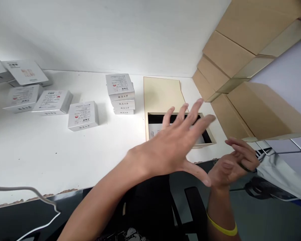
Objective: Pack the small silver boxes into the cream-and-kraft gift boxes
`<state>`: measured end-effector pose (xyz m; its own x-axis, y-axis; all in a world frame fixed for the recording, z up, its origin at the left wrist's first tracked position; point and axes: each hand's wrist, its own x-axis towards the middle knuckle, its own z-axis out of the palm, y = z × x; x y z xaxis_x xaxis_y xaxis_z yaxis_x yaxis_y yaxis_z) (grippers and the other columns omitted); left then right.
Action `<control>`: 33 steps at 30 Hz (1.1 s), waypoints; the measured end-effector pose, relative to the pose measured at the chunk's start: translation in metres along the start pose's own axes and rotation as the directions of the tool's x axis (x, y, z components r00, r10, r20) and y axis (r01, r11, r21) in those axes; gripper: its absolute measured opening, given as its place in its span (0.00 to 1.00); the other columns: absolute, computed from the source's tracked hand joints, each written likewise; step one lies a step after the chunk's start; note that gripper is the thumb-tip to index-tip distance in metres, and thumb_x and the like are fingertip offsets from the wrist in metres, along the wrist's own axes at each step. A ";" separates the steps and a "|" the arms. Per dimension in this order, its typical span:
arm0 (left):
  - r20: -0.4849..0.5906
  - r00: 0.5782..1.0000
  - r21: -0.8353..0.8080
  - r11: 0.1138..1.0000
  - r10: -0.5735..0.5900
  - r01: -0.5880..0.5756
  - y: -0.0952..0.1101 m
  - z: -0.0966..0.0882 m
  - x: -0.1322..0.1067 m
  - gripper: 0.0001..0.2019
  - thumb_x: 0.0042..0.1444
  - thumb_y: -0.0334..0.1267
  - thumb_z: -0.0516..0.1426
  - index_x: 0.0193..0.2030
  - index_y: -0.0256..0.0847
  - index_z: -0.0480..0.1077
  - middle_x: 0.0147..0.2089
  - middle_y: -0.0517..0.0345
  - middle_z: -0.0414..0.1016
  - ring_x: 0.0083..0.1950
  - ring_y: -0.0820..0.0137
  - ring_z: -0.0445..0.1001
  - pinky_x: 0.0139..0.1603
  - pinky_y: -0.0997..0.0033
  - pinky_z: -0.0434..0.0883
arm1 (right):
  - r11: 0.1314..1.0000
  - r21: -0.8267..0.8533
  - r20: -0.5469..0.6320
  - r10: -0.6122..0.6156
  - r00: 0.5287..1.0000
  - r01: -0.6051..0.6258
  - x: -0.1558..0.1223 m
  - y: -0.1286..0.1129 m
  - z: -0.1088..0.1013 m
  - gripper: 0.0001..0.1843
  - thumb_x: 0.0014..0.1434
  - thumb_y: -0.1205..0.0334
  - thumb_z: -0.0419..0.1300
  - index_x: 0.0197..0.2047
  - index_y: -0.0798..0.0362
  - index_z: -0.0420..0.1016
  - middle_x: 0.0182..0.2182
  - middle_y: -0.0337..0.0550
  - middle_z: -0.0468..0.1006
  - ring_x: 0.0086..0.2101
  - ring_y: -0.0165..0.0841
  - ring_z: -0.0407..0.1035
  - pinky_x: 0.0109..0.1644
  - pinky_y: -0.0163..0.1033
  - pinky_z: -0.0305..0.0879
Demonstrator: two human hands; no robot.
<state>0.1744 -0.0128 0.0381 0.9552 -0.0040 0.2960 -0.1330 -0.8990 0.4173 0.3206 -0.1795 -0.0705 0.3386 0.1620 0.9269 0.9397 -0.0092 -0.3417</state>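
My left hand (173, 144) is over an open cream gift box (146, 132), its fingers spread and nothing in its grasp. The box has a black lining, and its lid (162, 92) lies folded back on the table. Inside is a white printed carton (154, 129), mostly hidden by my hand. To the right, past the table's front edge, my right hand (233, 162) is raised palm up, fingers loosely bent and apart, holding nothing. It wears a dark ring and is near a cardboard carton's lower edge.
Several silver-white cartons (82, 115) lie at the left of the white table (110, 144). A stack of similar cartons (119, 87) stands left of the gift box. Large brown cardboard boxes (233, 53) line the right side. A cable (22, 188) crosses the near left edge.
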 end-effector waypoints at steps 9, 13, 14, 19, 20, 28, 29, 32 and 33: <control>-0.742 0.394 -0.027 0.612 -0.542 0.791 -0.066 -0.023 -0.127 0.27 0.59 0.59 0.64 0.60 0.52 0.66 0.67 0.50 0.69 0.69 0.32 0.64 0.62 0.22 0.61 | 0.989 -0.148 0.471 0.062 0.880 0.009 -0.001 -0.008 0.005 0.18 0.69 0.51 0.59 0.57 0.48 0.64 0.56 0.52 0.72 0.56 0.45 0.67 0.62 0.57 0.57; -0.574 0.078 -0.112 0.173 -0.815 0.979 -0.095 -0.037 -0.166 0.46 0.48 0.62 0.67 0.66 0.43 0.54 0.63 0.37 0.70 0.63 0.21 0.66 0.56 0.15 0.61 | 0.991 -0.131 0.496 0.059 0.866 0.007 -0.008 -0.011 0.013 0.20 0.68 0.51 0.61 0.58 0.49 0.65 0.57 0.53 0.72 0.57 0.47 0.67 0.64 0.58 0.54; -0.525 0.038 -0.088 0.098 -0.850 0.991 -0.099 -0.041 -0.170 0.44 0.52 0.60 0.65 0.67 0.40 0.52 0.59 0.38 0.73 0.60 0.26 0.70 0.58 0.18 0.63 | 0.992 -0.128 0.496 0.059 0.866 0.005 -0.010 -0.011 0.014 0.20 0.67 0.51 0.61 0.58 0.49 0.65 0.57 0.54 0.73 0.58 0.47 0.67 0.64 0.59 0.54; -0.408 0.014 0.067 -0.015 -0.913 0.998 -0.110 -0.052 -0.158 0.44 0.55 0.54 0.64 0.67 0.25 0.52 0.62 0.28 0.70 0.64 0.37 0.71 0.64 0.37 0.68 | 0.992 -0.128 0.484 0.047 0.874 0.018 -0.014 -0.012 0.015 0.20 0.67 0.50 0.62 0.56 0.50 0.67 0.55 0.55 0.74 0.58 0.51 0.67 0.64 0.63 0.54; -0.388 0.011 0.073 -0.019 -0.922 0.997 -0.112 -0.054 -0.152 0.46 0.54 0.55 0.65 0.68 0.24 0.52 0.63 0.26 0.69 0.65 0.37 0.70 0.64 0.38 0.68 | 0.991 -0.130 0.484 0.045 0.874 0.021 -0.015 -0.012 0.015 0.20 0.67 0.50 0.61 0.56 0.50 0.67 0.55 0.55 0.75 0.58 0.51 0.67 0.64 0.64 0.55; -0.590 0.281 0.127 0.257 -0.757 0.958 -0.096 -0.075 -0.151 0.36 0.60 0.43 0.62 0.66 0.27 0.50 0.64 0.32 0.67 0.65 0.48 0.70 0.65 0.48 0.69 | 0.987 -0.155 0.520 0.041 0.853 0.047 -0.016 -0.013 0.012 0.19 0.67 0.53 0.62 0.57 0.50 0.65 0.56 0.57 0.74 0.58 0.53 0.68 0.63 0.68 0.55; -0.599 0.382 0.134 0.382 -0.704 0.914 -0.092 -0.076 -0.159 0.36 0.61 0.44 0.61 0.67 0.29 0.48 0.66 0.34 0.64 0.66 0.51 0.69 0.66 0.49 0.69 | 0.986 -0.160 0.526 0.036 0.849 0.057 -0.016 -0.013 0.012 0.20 0.68 0.53 0.61 0.58 0.50 0.65 0.56 0.57 0.74 0.58 0.54 0.68 0.64 0.68 0.55; -0.334 0.632 0.185 0.608 -0.699 0.772 -0.086 -0.070 -0.187 0.42 0.57 0.50 0.63 0.68 0.36 0.46 0.69 0.37 0.60 0.70 0.49 0.64 0.68 0.47 0.67 | 0.982 -0.176 0.542 0.043 0.839 0.063 -0.016 -0.013 0.010 0.21 0.68 0.54 0.61 0.59 0.50 0.64 0.57 0.58 0.74 0.59 0.54 0.67 0.64 0.69 0.54; -0.201 0.647 0.199 0.617 -0.735 0.762 -0.087 -0.067 -0.195 0.43 0.54 0.53 0.65 0.67 0.37 0.48 0.68 0.37 0.61 0.70 0.45 0.63 0.67 0.44 0.68 | 0.981 -0.181 0.547 0.048 0.836 0.062 -0.016 -0.013 0.010 0.21 0.68 0.54 0.62 0.60 0.50 0.64 0.57 0.58 0.74 0.59 0.54 0.67 0.64 0.69 0.54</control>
<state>-0.0177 0.0952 0.0017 0.6630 0.7464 0.0576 0.6982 -0.6443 0.3122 0.3023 -0.1719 -0.0819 0.3027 0.6747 0.6731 0.9518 -0.1778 -0.2499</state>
